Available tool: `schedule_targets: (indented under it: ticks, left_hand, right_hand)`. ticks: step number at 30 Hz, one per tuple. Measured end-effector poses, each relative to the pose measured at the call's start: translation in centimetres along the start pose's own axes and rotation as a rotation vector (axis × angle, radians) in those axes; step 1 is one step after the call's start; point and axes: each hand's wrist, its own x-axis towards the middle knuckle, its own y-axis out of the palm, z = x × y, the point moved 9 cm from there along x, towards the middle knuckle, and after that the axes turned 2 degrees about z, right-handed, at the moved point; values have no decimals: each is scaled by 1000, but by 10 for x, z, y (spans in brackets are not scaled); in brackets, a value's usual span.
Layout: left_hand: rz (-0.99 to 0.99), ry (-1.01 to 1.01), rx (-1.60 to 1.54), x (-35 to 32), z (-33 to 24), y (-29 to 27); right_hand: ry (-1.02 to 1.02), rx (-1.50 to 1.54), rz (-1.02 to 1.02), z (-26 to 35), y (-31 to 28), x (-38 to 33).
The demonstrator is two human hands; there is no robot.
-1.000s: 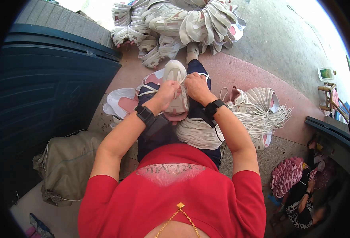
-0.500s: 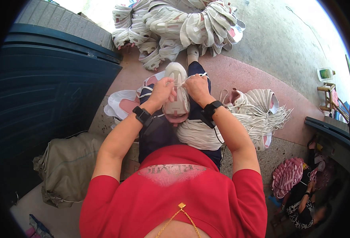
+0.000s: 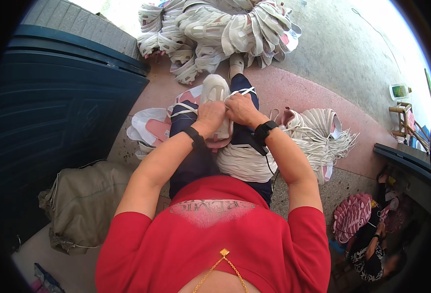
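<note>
A white and beige shoe upper (image 3: 215, 89) with pink at its heel end lies over my lap, toe pointing away from me. Across its middle, my left hand (image 3: 210, 117) is curled with the fingers closed; what its fingertips grip is hidden. Right beside it, my right hand (image 3: 242, 110) pinches a white shoelace (image 3: 245, 91), part of which loops out over my right thigh. More white lace crosses my left thigh next to the left hand. On my right thigh rests a thick bundle of white laces (image 3: 242, 162).
Bundled shoe uppers (image 3: 210, 29) are heaped beyond my feet. More uppers (image 3: 318, 124) with laces lie to the right, and white and pink ones (image 3: 149, 124) to the left. A blue door (image 3: 64, 93) and green-brown sack (image 3: 91, 205) stand left. A person (image 3: 372, 249) works at lower right.
My left hand has moved right and closed over the shoe upper, meeting the right hand. The right hand has barely shifted.
</note>
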Motion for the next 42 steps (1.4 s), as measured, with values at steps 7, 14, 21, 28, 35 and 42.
schedule_targets:
  ticks: [7,14,21,28,35,42]
  left_hand:
    - [-155,262,219,-10,-15,6]
    - [-81,343,-119,-57,-11,-68]
    - [196,-130,-769,-66,109,-50]
    - [123,-124,-698,-50,107,-31]
    - [-209,77,-110,-20,85,-36]
    - [-211,198,135,-16,58,-44]
  right_hand:
    - [-38,-25,13,6,-9,-1]
    - [-196,-12,-336,68,-54,-31]
    - [-282,329,67,149,7,-21]
    - [37,107,-72,65,-2,40]
    - [291,291,-142,16,-1,39]
    - [403,431,-147,-5,19,32]
